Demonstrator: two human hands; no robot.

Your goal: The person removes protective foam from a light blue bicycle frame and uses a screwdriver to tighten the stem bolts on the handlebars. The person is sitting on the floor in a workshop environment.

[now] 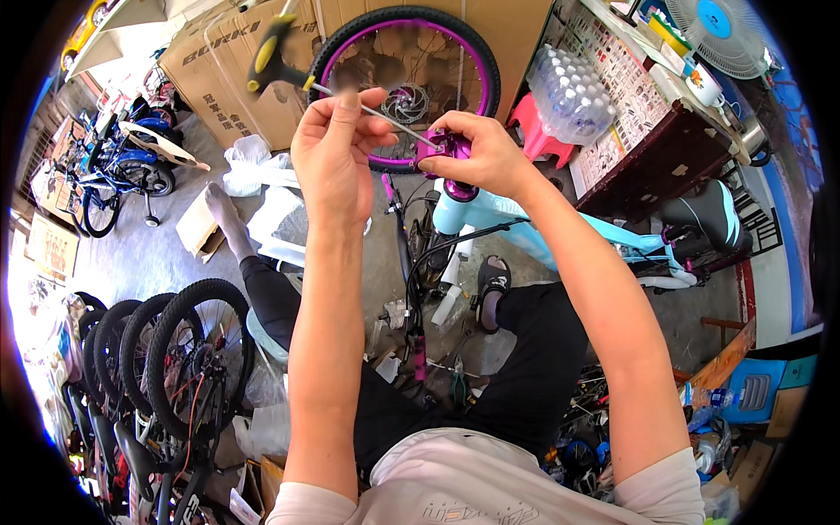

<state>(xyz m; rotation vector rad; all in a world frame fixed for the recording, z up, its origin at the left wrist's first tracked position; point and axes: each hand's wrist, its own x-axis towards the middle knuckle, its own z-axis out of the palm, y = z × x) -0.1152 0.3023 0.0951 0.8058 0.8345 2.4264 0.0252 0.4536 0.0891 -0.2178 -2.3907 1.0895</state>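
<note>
Both hands were busy: our left hand [337, 149] gripped the T-handle wrench [289, 66], our right hand [481, 153] held the purple stem [437, 144], bolt seemingly unfinished.

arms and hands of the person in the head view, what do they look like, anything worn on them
Both forearms are bare from the elbow down, and the left hand and right hand wear no gloves. No watch, ring or band shows. Short, light pinkish-white sleeves end near the upper arms at the lower edge.

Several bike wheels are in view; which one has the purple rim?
The upright wheel with the purple rim leaning on the cardboard boxes, directly beyond both hands; the black-tyred wheels lower left lack purple.
</note>
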